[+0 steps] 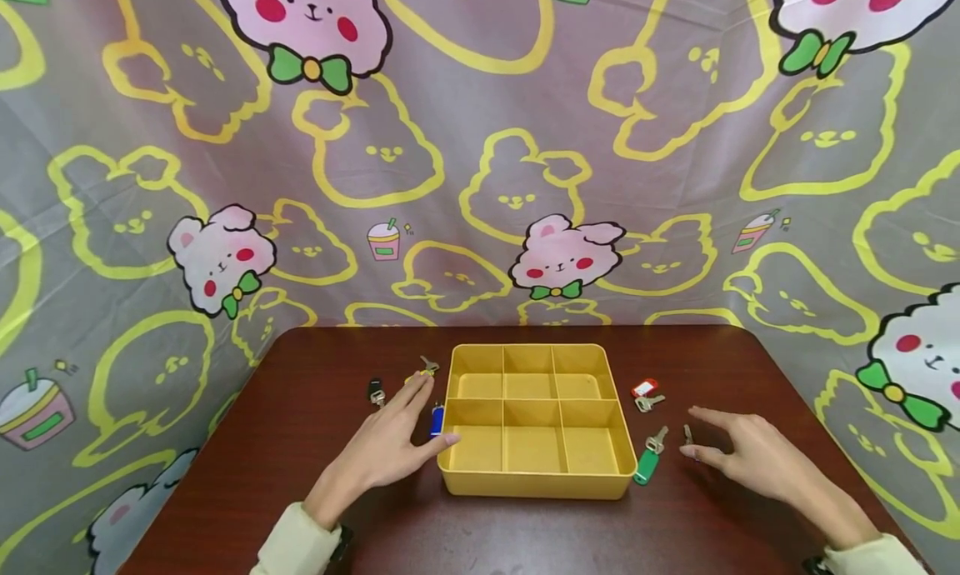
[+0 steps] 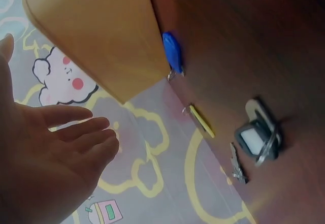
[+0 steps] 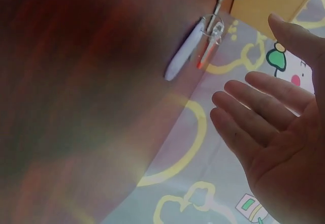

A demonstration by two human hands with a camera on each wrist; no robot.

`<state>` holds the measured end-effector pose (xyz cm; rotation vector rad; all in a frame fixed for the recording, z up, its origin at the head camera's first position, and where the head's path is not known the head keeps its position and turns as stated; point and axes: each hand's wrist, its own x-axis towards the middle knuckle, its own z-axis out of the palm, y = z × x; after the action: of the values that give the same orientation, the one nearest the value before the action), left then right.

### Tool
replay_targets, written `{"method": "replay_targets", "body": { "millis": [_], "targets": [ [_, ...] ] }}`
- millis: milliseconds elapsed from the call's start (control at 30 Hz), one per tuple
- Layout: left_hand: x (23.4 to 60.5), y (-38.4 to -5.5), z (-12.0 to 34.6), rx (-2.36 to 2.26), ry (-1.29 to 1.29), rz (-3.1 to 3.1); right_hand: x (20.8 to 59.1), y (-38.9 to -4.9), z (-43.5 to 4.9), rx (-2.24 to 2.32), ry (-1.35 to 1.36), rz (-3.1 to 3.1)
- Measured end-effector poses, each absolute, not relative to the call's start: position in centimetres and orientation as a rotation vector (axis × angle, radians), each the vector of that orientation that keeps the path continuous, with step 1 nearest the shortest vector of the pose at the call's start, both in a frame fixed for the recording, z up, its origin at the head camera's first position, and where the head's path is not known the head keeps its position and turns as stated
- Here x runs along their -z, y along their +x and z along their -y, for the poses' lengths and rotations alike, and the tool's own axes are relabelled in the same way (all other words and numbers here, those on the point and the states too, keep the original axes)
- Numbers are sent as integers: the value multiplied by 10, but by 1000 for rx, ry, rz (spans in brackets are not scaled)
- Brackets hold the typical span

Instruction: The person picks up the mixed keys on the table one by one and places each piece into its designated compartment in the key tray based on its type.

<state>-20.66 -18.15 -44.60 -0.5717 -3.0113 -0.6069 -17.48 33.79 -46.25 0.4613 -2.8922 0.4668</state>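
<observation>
Table (image 1: 536, 535) bears the yellow six-compartment tray (image 1: 536, 485), long axis left-to-right. I find left hand (image 1: 390, 443) and right hand (image 1: 761, 457) flanking it, fingers loosely extended. Green-tagged key (image 1: 649, 458) lies by its right wall, blade pointing away, slightly right.

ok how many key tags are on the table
6. Left of the tray: a black tag, yellow tag and blue tag. Right of it: a red tag, green tag and, near the right hand, a pale purple tag. More may be hidden.
</observation>
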Motion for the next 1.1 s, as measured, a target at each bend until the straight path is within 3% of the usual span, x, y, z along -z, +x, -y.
{"method": "replay_targets", "body": {
  "millis": [1100],
  "targets": [
    [461, -202, 157, 374, -783, 3047, 489, -160, -349, -443, 508, 2994]
  ]
}}
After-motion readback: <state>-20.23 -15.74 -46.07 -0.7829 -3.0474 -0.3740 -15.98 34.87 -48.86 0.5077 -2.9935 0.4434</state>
